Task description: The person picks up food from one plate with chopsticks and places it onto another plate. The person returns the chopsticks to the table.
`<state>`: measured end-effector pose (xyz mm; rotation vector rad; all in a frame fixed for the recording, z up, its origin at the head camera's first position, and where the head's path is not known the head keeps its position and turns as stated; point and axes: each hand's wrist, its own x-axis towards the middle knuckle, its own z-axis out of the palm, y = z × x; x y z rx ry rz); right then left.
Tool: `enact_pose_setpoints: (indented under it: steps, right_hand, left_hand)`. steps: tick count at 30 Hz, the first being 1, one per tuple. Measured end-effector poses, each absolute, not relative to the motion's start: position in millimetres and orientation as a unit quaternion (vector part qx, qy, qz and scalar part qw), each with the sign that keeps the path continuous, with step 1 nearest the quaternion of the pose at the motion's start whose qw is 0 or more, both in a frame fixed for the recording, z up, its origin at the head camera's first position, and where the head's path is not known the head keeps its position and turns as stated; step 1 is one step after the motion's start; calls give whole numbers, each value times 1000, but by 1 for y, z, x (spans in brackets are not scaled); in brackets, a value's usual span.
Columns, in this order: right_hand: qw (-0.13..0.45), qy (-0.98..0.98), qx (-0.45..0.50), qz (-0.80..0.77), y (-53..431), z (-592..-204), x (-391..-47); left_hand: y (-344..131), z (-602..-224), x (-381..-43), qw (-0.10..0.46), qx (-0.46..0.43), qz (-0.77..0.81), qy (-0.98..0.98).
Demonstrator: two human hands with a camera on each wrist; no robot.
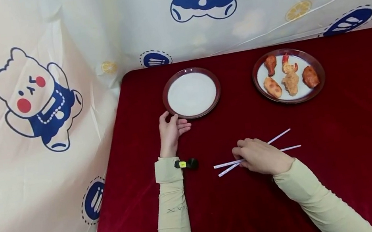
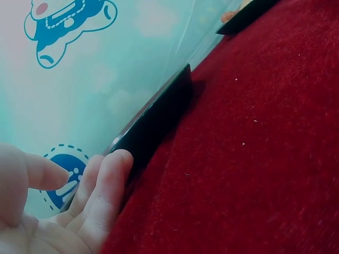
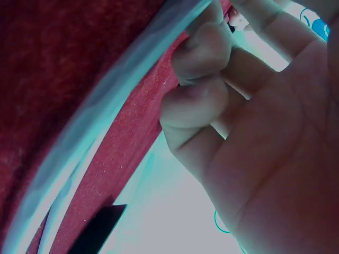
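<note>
My left hand (image 1: 170, 130) is at the near left rim of a brown-rimmed plate (image 1: 217, 87) with a bare white middle. Its fingers (image 2: 108, 190) lie nearly straight against the plate's dark outer side (image 2: 159, 124), the thumb standing apart. To the right, my right hand (image 1: 258, 156) bends over two slim pale chopsticks (image 1: 227, 164), its thumb and index finger pinching them near where they cross. Both ends of the chopsticks stick out beyond the hand. The curled fingers (image 3: 198, 100) sit beside the chopsticks (image 3: 106, 100) in the right wrist view.
A second brown-rimmed plate (image 1: 321, 81) at the back right carries several pieces of food, among them a drumstick (image 1: 270, 65) and a shrimp (image 1: 288, 65). Dark red cloth (image 1: 243, 207) covers the table. Behind and to the left hangs a white curtain (image 1: 85, 22) with cartoon prints.
</note>
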<state>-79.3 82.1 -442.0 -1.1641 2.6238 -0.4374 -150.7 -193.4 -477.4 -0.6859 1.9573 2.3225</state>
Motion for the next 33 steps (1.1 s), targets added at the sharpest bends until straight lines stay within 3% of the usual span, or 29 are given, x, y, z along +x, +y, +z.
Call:
enact_pose_setpoints:
  steps: [11, 18, 27, 33]
  right_hand:
    - [76, 892, -422, -144, 81, -439, -80]
    - [-7, 875, -411, -256, 104, -410, -89]
    - [-196, 822, -342, -411, 153, -373, -91]
    - [-217, 836, -289, -412, 167, -367, -92]
  left_hand:
    - [-196, -480, -149, 14, -221, 749, 624]
    - [-195, -481, -150, 12, -219, 748, 626]
    - [-192, -480, -151, 11, -219, 742, 634]
    - [-193, -479, -151, 11, -218, 744, 632]
